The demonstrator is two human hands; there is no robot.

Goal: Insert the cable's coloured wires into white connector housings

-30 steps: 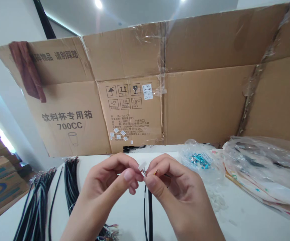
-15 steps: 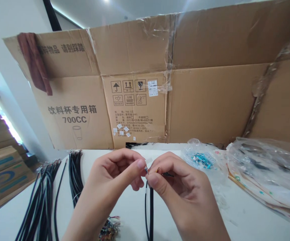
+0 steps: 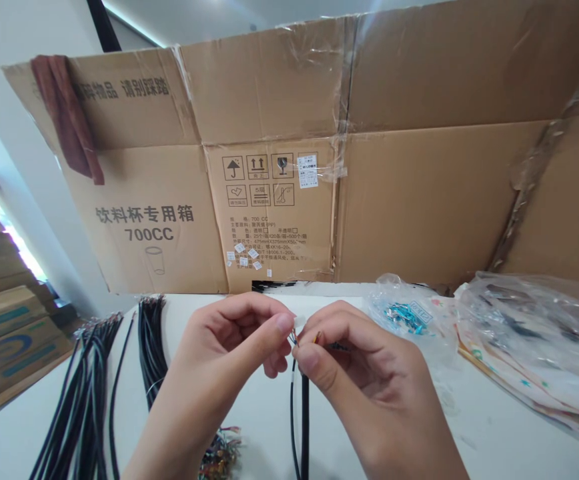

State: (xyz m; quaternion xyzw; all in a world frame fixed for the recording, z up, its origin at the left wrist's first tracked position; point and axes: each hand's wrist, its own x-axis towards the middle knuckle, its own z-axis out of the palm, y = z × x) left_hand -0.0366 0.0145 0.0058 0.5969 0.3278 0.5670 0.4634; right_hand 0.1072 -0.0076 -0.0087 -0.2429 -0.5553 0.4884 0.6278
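Observation:
Between my two hands are the fine stripped wire ends (image 3: 293,337) of a black cable (image 3: 305,427). My left hand (image 3: 242,353) pinches the wire tips between thumb and forefinger. Close beside it, my right hand (image 3: 364,380) is closed, thumb against forefinger, on the wires just above the cable's end. A small orange-yellow bit shows between the right fingers; I cannot make out what it is. The thick black cable and a thinner black lead (image 3: 293,413) hang down from the hands toward the table's near edge.
Bundles of black cables (image 3: 82,400) (image 3: 150,347) lie on the left of the white table (image 3: 264,413). A heap of wire scraps (image 3: 222,453) sits near the left forearm. A clear bag of blue terminals (image 3: 404,319) and plastic wrapping (image 3: 529,333) lie right. Cardboard (image 3: 439,207) stands behind.
The view has shifted slightly. Both hands stay together at the wire ends; the wire strands between the fingertips now show a little more spread.

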